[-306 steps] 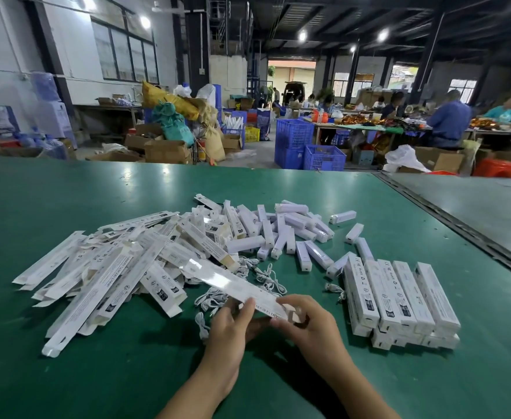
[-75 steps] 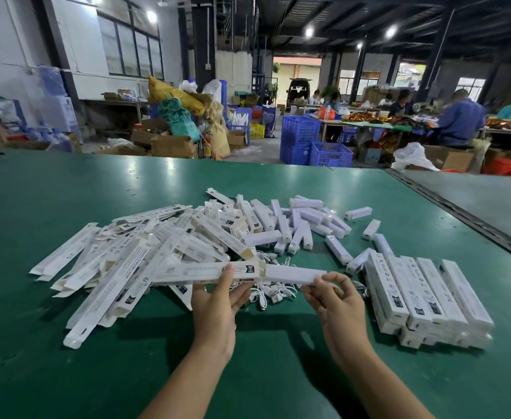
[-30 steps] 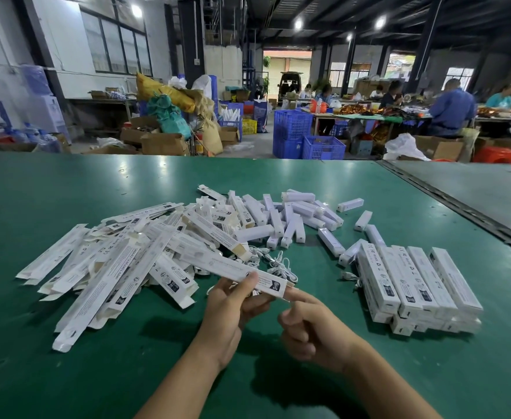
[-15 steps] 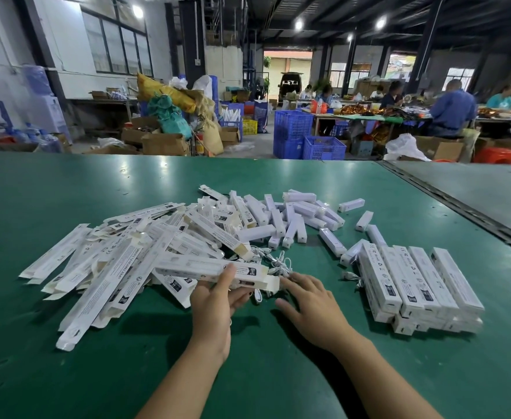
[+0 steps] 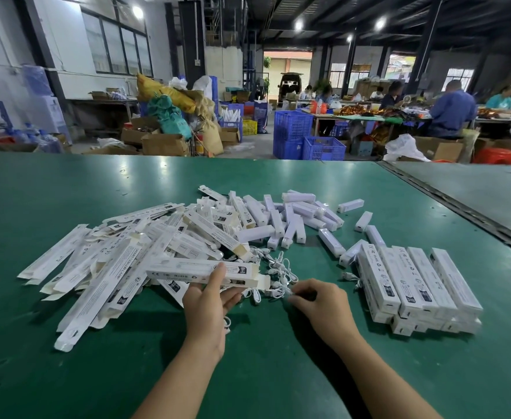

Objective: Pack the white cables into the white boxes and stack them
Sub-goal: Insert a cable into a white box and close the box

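My left hand [image 5: 207, 300] grips a long white box [image 5: 187, 270] held level just above the green table [image 5: 248, 373], its open flap end pointing right. My right hand [image 5: 320, 300] pinches a coiled white cable [image 5: 278, 290] at the near edge of a small tangle of white cables [image 5: 273, 263]. A heap of flat, unfolded white boxes [image 5: 112, 261] lies to the left. A stack of closed white boxes [image 5: 414, 285] sits to the right, in two layers.
Several short white bar-shaped pieces [image 5: 290, 216] are scattered behind the cables. A second table [image 5: 490, 192] adjoins at the right across a dark seam. Beyond the far edge are blue crates [image 5: 305, 137], cardboard cartons and seated people working.
My right hand has moved off the box's end onto the cables and now pinches one. My left hand keeps the box, which has shifted slightly right.
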{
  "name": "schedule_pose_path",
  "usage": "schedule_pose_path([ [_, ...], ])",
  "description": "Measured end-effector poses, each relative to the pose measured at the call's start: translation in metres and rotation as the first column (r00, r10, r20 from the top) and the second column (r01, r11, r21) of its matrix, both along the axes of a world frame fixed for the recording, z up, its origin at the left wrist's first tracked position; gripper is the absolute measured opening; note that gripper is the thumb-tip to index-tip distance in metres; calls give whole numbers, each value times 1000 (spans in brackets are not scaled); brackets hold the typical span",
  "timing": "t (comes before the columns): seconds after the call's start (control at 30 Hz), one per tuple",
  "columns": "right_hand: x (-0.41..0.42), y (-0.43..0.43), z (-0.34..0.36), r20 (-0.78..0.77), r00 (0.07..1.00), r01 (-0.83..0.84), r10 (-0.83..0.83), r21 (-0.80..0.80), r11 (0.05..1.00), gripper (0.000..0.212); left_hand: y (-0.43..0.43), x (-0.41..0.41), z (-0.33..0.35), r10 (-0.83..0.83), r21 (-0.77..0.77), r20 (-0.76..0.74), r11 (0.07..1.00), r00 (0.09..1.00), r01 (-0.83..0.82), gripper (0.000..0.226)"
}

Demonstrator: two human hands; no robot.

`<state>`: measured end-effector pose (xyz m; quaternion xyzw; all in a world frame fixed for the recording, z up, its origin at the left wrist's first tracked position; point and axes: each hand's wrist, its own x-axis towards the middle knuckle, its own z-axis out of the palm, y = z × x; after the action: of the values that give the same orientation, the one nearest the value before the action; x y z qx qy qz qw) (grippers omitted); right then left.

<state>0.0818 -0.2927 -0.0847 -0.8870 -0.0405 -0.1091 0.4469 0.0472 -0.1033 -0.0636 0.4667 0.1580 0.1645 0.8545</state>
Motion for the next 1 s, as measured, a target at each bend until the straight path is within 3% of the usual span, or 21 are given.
schedule_pose_path([
  [0.07,-2,-1,0,-21,1000,8,-2,247,969,13,0,0,0,-4,-1,3,1000,1000,4,3],
  [0.17,-4,0,5,7,1000,-5,2,534,846,14,0,-1,1,-9,-5,-4,1000,1000,9,3],
  [0.3,-3,1,7,75,997,-41,-17,707,706,16,0,-1,2,-14,-13,-8,1000,1000,14,3],
  [0.4,-5,0,8,117,993,-101,21,740,664,24,0,-1,2,-13,-14,-6,1000,1000,13,3],
  [0.5,-10,-1,8,136,979,-203,151,599,774,35,1,0,1,0,-31,1,1000,1000,0,4],
  [0.63,-21,9,4,68,925,-381,375,204,902,35,3,1,1,7,-44,5,999,1000,-6,5],
  [0.73,-26,17,4,20,899,-438,438,10,899,41,3,1,1,12,-41,9,999,1000,-12,6],
  [0.9,-24,16,5,56,898,-428,437,-127,895,31,2,0,2,18,-48,2,999,1000,-18,5],
  [1.0,-20,13,4,47,892,-422,449,-266,867,44,1,-1,3,4,-40,11,999,1000,-4,5],
])
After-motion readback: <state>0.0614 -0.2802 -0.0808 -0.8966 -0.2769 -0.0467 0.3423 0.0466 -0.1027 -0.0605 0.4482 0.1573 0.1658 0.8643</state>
